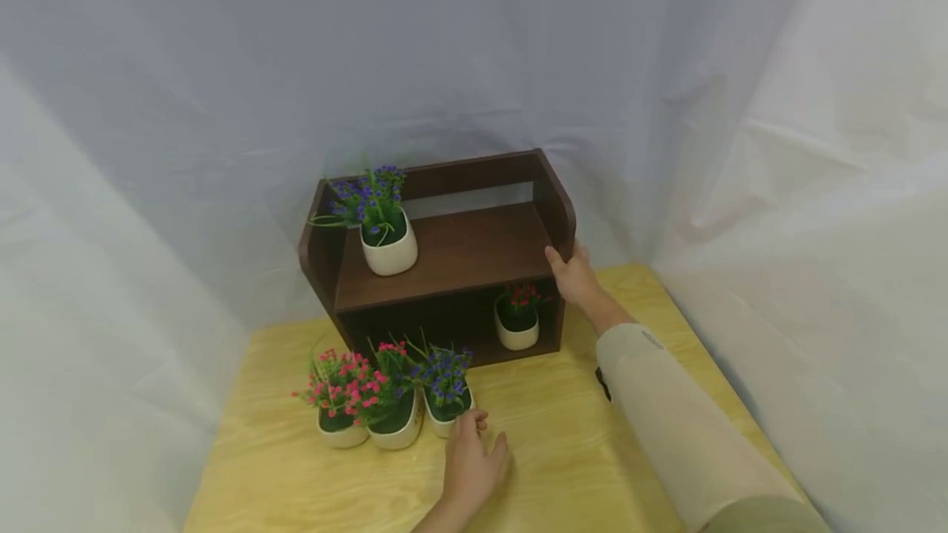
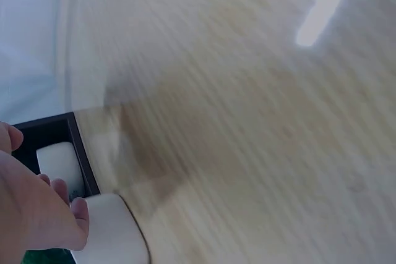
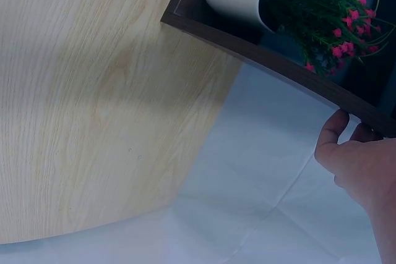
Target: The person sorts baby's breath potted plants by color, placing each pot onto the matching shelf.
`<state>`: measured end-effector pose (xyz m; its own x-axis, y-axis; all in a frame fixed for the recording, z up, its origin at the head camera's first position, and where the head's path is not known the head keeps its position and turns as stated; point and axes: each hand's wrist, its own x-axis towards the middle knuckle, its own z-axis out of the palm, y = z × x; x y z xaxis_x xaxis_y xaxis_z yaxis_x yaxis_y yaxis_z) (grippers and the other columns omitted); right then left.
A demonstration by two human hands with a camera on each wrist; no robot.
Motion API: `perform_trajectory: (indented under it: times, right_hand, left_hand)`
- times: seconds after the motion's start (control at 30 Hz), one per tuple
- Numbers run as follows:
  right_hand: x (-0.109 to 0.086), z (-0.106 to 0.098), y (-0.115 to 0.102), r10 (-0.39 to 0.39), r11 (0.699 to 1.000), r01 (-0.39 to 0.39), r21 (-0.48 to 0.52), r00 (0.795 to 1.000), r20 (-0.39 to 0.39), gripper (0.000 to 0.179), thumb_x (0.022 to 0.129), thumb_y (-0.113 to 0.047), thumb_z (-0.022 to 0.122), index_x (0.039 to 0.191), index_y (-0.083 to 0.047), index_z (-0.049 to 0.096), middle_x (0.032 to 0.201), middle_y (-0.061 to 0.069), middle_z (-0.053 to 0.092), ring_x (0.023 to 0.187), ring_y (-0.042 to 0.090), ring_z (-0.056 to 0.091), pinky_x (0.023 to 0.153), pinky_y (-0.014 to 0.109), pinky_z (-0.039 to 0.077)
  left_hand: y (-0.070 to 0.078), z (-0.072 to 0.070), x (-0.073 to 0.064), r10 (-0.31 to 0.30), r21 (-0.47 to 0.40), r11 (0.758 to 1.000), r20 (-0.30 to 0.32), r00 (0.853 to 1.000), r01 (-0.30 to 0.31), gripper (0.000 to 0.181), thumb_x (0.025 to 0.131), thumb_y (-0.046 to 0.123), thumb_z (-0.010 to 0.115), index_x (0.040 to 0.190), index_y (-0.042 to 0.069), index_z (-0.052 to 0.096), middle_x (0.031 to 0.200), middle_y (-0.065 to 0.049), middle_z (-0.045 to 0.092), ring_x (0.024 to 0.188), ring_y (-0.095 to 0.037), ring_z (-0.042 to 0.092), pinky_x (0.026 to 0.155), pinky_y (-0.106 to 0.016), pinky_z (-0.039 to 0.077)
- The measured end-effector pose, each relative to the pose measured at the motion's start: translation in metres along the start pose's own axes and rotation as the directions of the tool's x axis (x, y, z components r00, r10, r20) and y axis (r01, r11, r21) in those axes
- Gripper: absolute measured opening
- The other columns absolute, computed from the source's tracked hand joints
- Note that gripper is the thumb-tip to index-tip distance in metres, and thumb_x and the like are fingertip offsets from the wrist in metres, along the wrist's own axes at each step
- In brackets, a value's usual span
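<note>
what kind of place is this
Probably a makeshift recording booth rather than a lived-in room: pale sheeting hangs around a wooden table, with a small shelf and potted flowers on it.

Five potted plants [image 1: 390,252], one shelf [image 1: 474,247], one table [image 1: 548,434], two hands [image 1: 471,465].

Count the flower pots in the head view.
5: an upper pot and a lower pot on the shelf unit; a left pot, middle pot and right pot in front on the table. Others may be hidden behind.
</note>
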<state>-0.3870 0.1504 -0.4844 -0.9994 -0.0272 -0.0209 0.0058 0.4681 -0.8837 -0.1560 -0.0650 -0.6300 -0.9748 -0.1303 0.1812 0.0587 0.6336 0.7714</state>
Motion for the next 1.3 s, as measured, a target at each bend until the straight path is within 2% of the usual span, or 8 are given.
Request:
perform_trajectory:
  times: [0.13, 0.3, 0.37, 0.53, 0.67, 0.83, 1.07, 1.3]
  right_hand:
    - [-0.001, -0.001, 0.000, -0.001, 1.000, 0.001, -0.001, 1.000, 0.001, 0.080, 0.117, -0.049, 0.040, 0.174, -0.004, 0.006, 0.163, 0.036, 0.028, 0.155, 0.056, 0.037, 0.135, 0.062, 0.030]
    - [-0.001, -0.001, 0.000, -0.004, 1.000, 0.004, -0.013, 1.000, -0.004, 0.080, 0.117, -0.049, 0.039, 0.174, -0.005, 0.006, 0.160, 0.036, 0.029, 0.153, 0.056, 0.041, 0.134, 0.062, 0.031]
    - [-0.001, -0.002, 0.000, -0.006, 1.000, 0.006, -0.015, 1.000, -0.009, 0.079, 0.117, -0.049, 0.039, 0.174, -0.006, 0.006, 0.160, 0.036, 0.030, 0.153, 0.056, 0.041, 0.134, 0.061, 0.031]
    - [0.001, -0.002, 0.002, 0.001, 1.000, -0.002, -0.017, 1.000, -0.019, 0.079, 0.116, -0.049, 0.039, 0.174, -0.007, 0.005, 0.160, 0.035, 0.030, 0.153, 0.056, 0.040, 0.135, 0.061, 0.030]
    - [0.002, -0.002, 0.002, 0.002, 1.000, -0.003, -0.008, 1.000, -0.025, 0.079, 0.116, -0.048, 0.041, 0.174, -0.007, 0.007, 0.159, 0.035, 0.031, 0.153, 0.056, 0.041, 0.135, 0.061, 0.030]
    - [0.002, 0.000, 0.002, -0.002, 1.000, 0.002, -0.006, 1.000, -0.023, 0.078, 0.116, -0.046, 0.042, 0.174, -0.006, 0.009, 0.158, 0.036, 0.031, 0.153, 0.056, 0.041, 0.135, 0.061, 0.030]
    - [0.001, -0.001, 0.000, 0.001, 1.000, -0.001, -0.008, 1.000, -0.023, 0.076, 0.117, -0.046, 0.041, 0.174, -0.006, 0.009, 0.159, 0.036, 0.031, 0.154, 0.055, 0.040, 0.135, 0.060, 0.029]
    - [-0.001, -0.002, -0.003, 0.000, 1.000, 0.000, 0.002, 1.000, -0.008, 0.078, 0.117, -0.046, 0.041, 0.174, -0.006, 0.007, 0.158, 0.036, 0.030, 0.153, 0.057, 0.039, 0.135, 0.062, 0.030]
  left_hand:
    - [-0.020, -0.006, -0.008, 0.075, 0.060, 0.996, -0.136, 0.988, -0.067, 0.037, 0.087, 0.009, 0.083, 0.118, 0.004, 0.062, 0.107, -0.006, 0.063, 0.102, -0.019, 0.056, 0.087, -0.037, 0.050]
    - [-0.044, -0.011, -0.012, 0.207, 0.169, 0.973, -0.329, 0.921, -0.158, 0.044, 0.080, 0.001, 0.085, 0.115, -0.001, 0.059, 0.107, -0.010, 0.059, 0.103, -0.024, 0.055, 0.087, -0.042, 0.054]
    - [-0.050, -0.014, -0.013, 0.207, 0.181, 0.972, -0.354, 0.912, -0.151, 0.047, 0.080, 0.002, 0.085, 0.118, -0.003, 0.057, 0.111, -0.014, 0.059, 0.105, -0.027, 0.057, 0.087, -0.045, 0.059]
    - [-0.055, -0.021, -0.013, 0.120, 0.133, 0.988, -0.342, 0.932, -0.078, 0.060, 0.084, 0.006, 0.086, 0.132, -0.010, 0.053, 0.125, -0.024, 0.060, 0.116, -0.038, 0.062, 0.096, -0.058, 0.062]
    - [-0.055, -0.024, -0.009, 0.090, 0.088, 0.994, -0.330, 0.939, -0.065, 0.073, 0.084, 0.006, 0.087, 0.143, -0.014, 0.049, 0.139, -0.032, 0.059, 0.128, -0.048, 0.060, 0.108, -0.064, 0.055]
    - [-0.058, -0.023, -0.002, 0.073, 0.063, 0.996, -0.314, 0.946, -0.056, 0.083, 0.083, 0.005, 0.088, 0.150, -0.016, 0.044, 0.151, -0.037, 0.054, 0.139, -0.054, 0.053, 0.117, -0.068, 0.048]
    - [-0.059, -0.019, 0.010, 0.005, 0.006, 1.000, -0.232, 0.973, -0.004, 0.093, 0.086, 0.005, 0.087, 0.160, -0.013, 0.035, 0.164, -0.036, 0.043, 0.151, -0.054, 0.046, 0.125, -0.065, 0.041]
    - [-0.063, -0.010, 0.019, 0.028, 0.028, 0.999, -0.244, 0.969, -0.022, 0.101, 0.082, 0.011, 0.093, 0.160, -0.014, 0.034, 0.165, -0.036, 0.042, 0.150, -0.056, 0.046, 0.124, -0.067, 0.042]
